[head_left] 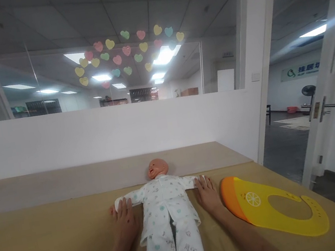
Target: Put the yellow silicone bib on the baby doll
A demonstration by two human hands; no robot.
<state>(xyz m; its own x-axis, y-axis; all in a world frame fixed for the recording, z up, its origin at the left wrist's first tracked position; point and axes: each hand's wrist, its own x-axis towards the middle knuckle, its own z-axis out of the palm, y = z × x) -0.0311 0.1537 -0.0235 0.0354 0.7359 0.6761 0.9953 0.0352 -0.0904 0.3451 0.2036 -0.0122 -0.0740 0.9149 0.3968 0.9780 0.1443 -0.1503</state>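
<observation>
"Where is the doll (168, 203)?"

"On its back in the middle of the table (62, 248), its head (158, 168) at the far end and its legs running toward the near edge. It wears a white printed outfit, and both its arms are stretched out sideways."

"And the hands?"

"The left hand (126, 219) lies over the end of the left sleeve (136, 196), with a bit of the doll's small hand (112, 211) showing beyond it. The right hand (208, 194) has its fingertips on the end of the right sleeve (188, 181)."

"Gripping?"

"The fingers look laid out, hardly curled, palms down. The thumbs are hard to make out, so I can't tell whether either hand has really taken hold of the cloth or the arm inside."

"So which step is this?"

"I'd judge it one of settling the arms: both sleeves touched at once, with the outfit spread across the body."

"What would a next move call for?"

"Light fingers, I think. Keeping a sleeve would need a thumb tucked under it; leaving it, a straight lift so the cloth doesn't drag."

"Anything close by?"

"A yellow and orange bib (257, 213) lies flat on the right, just beside the right hand and forearm."
</observation>
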